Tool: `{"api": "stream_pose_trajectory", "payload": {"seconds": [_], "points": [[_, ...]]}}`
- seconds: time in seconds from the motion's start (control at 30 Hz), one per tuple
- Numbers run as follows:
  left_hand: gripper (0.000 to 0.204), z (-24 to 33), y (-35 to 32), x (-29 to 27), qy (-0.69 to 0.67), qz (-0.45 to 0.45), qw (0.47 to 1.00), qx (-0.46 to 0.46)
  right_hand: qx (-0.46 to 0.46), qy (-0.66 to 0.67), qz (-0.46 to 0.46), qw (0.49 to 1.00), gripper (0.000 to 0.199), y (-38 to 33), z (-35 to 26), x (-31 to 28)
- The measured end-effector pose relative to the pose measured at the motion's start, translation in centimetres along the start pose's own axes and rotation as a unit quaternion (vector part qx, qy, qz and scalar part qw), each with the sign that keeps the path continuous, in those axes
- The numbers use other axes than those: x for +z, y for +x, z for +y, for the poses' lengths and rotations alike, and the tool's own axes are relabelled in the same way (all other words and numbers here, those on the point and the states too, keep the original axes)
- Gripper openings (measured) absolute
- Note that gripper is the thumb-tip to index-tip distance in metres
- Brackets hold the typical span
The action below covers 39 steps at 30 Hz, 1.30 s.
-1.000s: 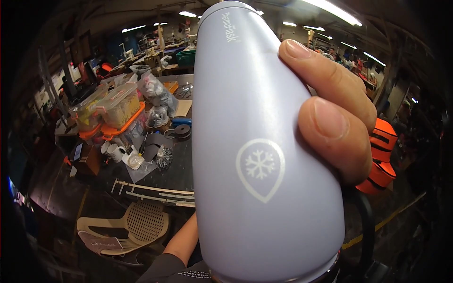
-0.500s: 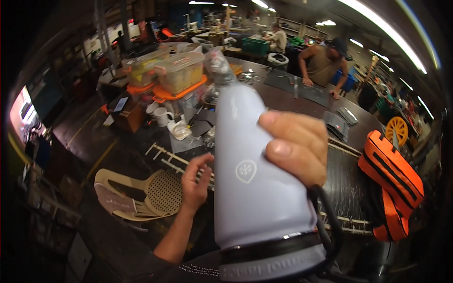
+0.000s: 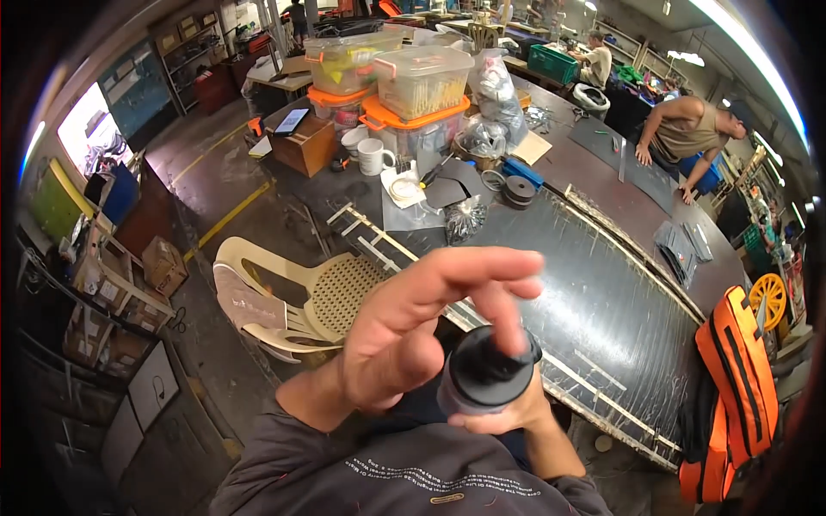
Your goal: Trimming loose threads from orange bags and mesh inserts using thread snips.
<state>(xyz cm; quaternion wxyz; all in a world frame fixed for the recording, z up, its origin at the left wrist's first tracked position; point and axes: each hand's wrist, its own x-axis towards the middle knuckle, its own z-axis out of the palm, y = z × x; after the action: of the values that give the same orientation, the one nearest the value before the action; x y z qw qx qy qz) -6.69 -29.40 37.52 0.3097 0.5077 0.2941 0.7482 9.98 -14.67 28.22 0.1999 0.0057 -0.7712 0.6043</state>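
My right hand (image 3: 516, 414) is wrapped round a water bottle (image 3: 482, 383) with a pale lilac body, held upright near my chest. From above, its round black lid (image 3: 489, 391) shows, and most of the body is hidden beneath. My left hand (image 3: 413, 322) is over the lid with its fingers apart. One finger, a little blurred, points down at the lid; whether it presses there I cannot tell. The other fingers stretch out to the right, and the thumb is near the lid's left side.
Ahead is a dark worktable (image 3: 594, 275) with wooden strips. On it are stacked clear bins (image 3: 422, 82), a white mug (image 3: 373, 156) and a roll of black tape (image 3: 518, 191). A beige chair (image 3: 344, 297) stands left, an orange bag (image 3: 736, 378) right. A co-worker (image 3: 688, 129) leans over the far side.
The bottle, tipped up close before me, has come down upright with its lid on top. My right hand moved down with it. My left hand has come over the lid.
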Motion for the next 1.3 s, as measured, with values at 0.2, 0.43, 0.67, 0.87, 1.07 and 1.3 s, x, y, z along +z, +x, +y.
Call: {"api": "stream_pose_trajectory", "payload": {"seconds": [0.2, 0.43, 0.67, 0.87, 1.07, 1.3], "points": [[0.066, -4.2, -2.3, -1.3, 0.445, 0.024, 0.876, 0.184, -0.062, -0.240, 0.139, 0.959, 0.080, -2.1, 4.9, -0.9], [0.069, -6.1, -4.3, -0.6, 0.458, 0.116, 0.879, 0.070, -0.122, -0.348, 0.160, 0.916, 0.080, -1.8, 4.9, -1.0], [0.076, -4.8, -3.9, -0.5, 0.579, 0.002, 0.811, 0.085, -0.100, -0.377, 0.174, 0.904, 0.087, -2.8, 6.3, -0.5], [0.075, -4.9, -4.1, -1.9, 0.537, -0.099, 0.836, 0.054, -0.080, -0.411, 0.191, 0.888, 0.090, -3.8, 7.7, -0.4], [0.076, -5.8, -4.7, -0.9, 0.525, -0.008, 0.850, 0.046, -0.077, -0.425, 0.209, 0.878, 0.088, -4.6, 8.1, -0.3], [0.047, -6.8, -5.5, -2.3, 0.522, -0.026, 0.852, 0.024, -0.063, -0.394, 0.212, 0.892, 0.079, -4.9, 7.8, 0.0]]}}
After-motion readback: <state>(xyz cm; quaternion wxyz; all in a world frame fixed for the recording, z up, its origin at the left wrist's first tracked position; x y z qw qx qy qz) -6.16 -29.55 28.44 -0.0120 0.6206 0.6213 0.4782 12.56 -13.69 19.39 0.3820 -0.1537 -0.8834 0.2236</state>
